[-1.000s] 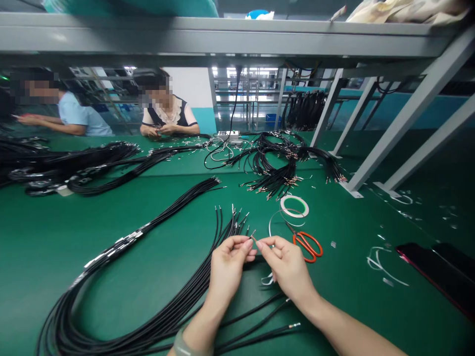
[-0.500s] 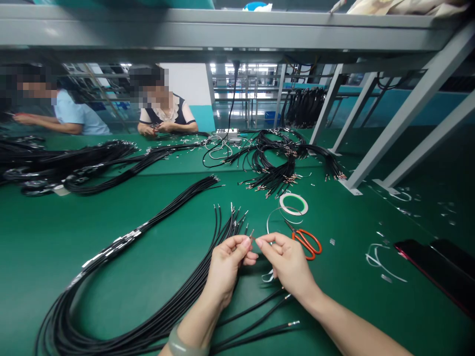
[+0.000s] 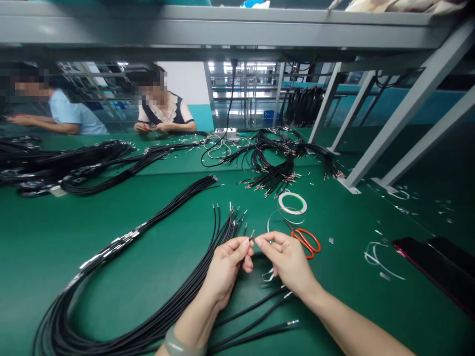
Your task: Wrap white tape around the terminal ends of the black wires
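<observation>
Green workbench (image 3: 22, 277) — left hand (image 3: 224, 274) pinches a wire terminal (image 3: 252, 236), right hand (image 3: 285, 262) closed beside it.

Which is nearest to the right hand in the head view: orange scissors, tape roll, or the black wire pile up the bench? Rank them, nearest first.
1. Orange-handled scissors: just right of the right hand.
2. Tape roll: farther up the bench, past the scissors.
3. Black wire pile: farthest, beyond the tape roll.

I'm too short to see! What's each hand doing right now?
Left hand: closed, pinching a metal-tipped black wire.
Right hand: pinched at that tip; cannot tell if it's gripping.
</observation>
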`<state>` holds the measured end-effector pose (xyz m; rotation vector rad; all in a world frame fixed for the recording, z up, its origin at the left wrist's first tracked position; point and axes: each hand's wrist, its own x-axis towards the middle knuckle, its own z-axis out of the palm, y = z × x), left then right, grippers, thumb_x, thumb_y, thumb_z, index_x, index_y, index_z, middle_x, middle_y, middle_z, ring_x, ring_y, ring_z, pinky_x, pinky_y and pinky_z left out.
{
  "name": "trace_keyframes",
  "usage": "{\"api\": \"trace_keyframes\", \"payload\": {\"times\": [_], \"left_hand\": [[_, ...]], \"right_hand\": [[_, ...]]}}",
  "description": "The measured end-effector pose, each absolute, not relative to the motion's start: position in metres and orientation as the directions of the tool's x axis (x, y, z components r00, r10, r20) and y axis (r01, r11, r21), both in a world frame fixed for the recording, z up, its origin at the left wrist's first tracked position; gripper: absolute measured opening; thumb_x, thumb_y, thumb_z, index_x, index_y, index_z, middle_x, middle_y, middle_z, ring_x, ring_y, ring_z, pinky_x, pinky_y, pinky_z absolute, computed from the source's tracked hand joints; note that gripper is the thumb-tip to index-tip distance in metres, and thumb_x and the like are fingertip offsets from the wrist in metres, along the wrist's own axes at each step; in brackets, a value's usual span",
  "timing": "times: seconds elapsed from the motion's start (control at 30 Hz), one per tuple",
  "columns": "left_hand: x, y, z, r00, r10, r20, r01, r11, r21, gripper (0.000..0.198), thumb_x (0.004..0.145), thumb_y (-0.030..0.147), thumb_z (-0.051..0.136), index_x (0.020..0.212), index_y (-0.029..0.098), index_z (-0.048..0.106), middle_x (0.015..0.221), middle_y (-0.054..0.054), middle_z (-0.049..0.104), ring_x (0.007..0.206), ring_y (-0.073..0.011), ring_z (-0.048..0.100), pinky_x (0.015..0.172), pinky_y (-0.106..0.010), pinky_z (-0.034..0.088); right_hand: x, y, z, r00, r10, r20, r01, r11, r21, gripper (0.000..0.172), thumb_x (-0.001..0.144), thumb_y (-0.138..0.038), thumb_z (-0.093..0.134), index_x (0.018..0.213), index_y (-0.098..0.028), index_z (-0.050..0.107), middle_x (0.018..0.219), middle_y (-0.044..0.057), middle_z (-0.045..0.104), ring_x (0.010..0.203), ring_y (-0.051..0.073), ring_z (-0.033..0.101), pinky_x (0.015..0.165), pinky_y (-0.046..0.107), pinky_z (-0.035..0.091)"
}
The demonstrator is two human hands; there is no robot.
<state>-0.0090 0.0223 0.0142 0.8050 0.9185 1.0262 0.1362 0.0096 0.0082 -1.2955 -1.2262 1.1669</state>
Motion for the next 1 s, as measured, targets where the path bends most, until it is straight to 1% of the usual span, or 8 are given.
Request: {"api": "trace_keyframes", "payload": {"times": [0.17, 0.4, 0.6, 0.7, 0.8, 0.93, 1.0], "left_hand": [[-0.010, 0.022, 0.013, 0.267, 0.930, -0.252, -0.337, 0.335, 0.880, 0.018, 0.076, 0.029, 0.069, 0.079, 0.011, 0.068, 0.059, 0.002, 0.059, 0.042, -0.0029, 0.044, 0.043, -0.015, 0.038], [-0.010, 0.022, 0.013, 0.330, 0.901, -0.282, -0.372, 0.399, 0.838, 0.021, 0.074, 0.032, 0.071, 0.075, 0.012, 0.065, 0.050, 0.004, 0.051, 0.038, -0.0021, 0.036, 0.038, -0.015, 0.029], [-0.011, 0.022, 0.013, 0.406, 0.875, -0.264, -0.403, 0.430, 0.807, 0.021, 0.080, 0.031, 0.066, 0.074, 0.011, 0.063, 0.045, 0.007, 0.043, 0.037, -0.0013, 0.026, 0.037, -0.014, 0.022], [-0.011, 0.022, 0.011, 0.416, 0.875, -0.247, -0.391, 0.417, 0.821, 0.022, 0.081, 0.032, 0.064, 0.074, 0.011, 0.063, 0.044, 0.007, 0.041, 0.037, -0.0016, 0.024, 0.037, -0.014, 0.022], [-0.010, 0.021, 0.008, 0.407, 0.887, -0.217, -0.374, 0.379, 0.847, 0.022, 0.082, 0.033, 0.063, 0.075, 0.012, 0.063, 0.045, 0.008, 0.041, 0.037, -0.0017, 0.024, 0.037, -0.014, 0.023], [-0.008, 0.019, 0.009, 0.394, 0.900, -0.186, -0.323, 0.325, 0.889, 0.022, 0.082, 0.035, 0.063, 0.078, 0.013, 0.063, 0.054, 0.005, 0.048, 0.038, -0.0015, 0.029, 0.038, -0.015, 0.028], [-0.008, 0.020, 0.010, 0.352, 0.921, -0.165, -0.257, 0.265, 0.930, 0.024, 0.081, 0.036, 0.064, 0.079, 0.013, 0.064, 0.057, 0.004, 0.051, 0.039, -0.0023, 0.035, 0.041, -0.016, 0.032]], "right_hand": [[0.136, 0.009, 0.010, 0.020, 0.999, -0.026, 0.061, -0.028, -0.998, 0.029, 0.083, -0.043, 0.061, 0.082, -0.015, 0.067, 0.041, -0.008, 0.044, 0.030, 0.004, 0.036, 0.030, 0.014, 0.028], [0.136, 0.010, 0.011, 0.007, 0.999, -0.031, 0.044, -0.031, -0.999, 0.028, 0.082, -0.042, 0.061, 0.081, -0.015, 0.067, 0.040, -0.008, 0.043, 0.030, 0.004, 0.035, 0.030, 0.014, 0.027], [0.136, 0.010, 0.014, 0.009, 1.000, -0.030, 0.012, -0.030, -0.999, 0.027, 0.081, -0.043, 0.062, 0.080, -0.016, 0.068, 0.040, -0.007, 0.044, 0.030, 0.005, 0.035, 0.030, 0.015, 0.028], [0.134, 0.009, 0.014, 0.019, 0.999, -0.030, -0.014, -0.030, -0.999, 0.027, 0.080, -0.042, 0.063, 0.079, -0.015, 0.067, 0.040, -0.007, 0.045, 0.030, 0.005, 0.034, 0.030, 0.015, 0.027], [0.132, 0.009, 0.011, 0.040, 0.996, -0.074, -0.063, -0.071, -0.995, 0.027, 0.078, -0.042, 0.065, 0.078, -0.015, 0.067, 0.039, -0.008, 0.045, 0.029, 0.004, 0.033, 0.027, 0.014, 0.024], [0.131, 0.013, 0.004, 0.070, 0.978, -0.198, -0.163, -0.185, -0.969, 0.030, 0.075, -0.045, 0.066, 0.077, -0.015, 0.066, 0.036, -0.010, 0.041, 0.027, 0.004, 0.029, 0.024, 0.012, 0.018], [0.133, 0.016, 0.003, 0.098, 0.971, -0.217, -0.190, -0.196, -0.962, 0.033, 0.075, -0.048, 0.065, 0.080, -0.015, 0.066, 0.035, -0.010, 0.041, 0.026, 0.004, 0.026, 0.024, 0.012, 0.018]]}}
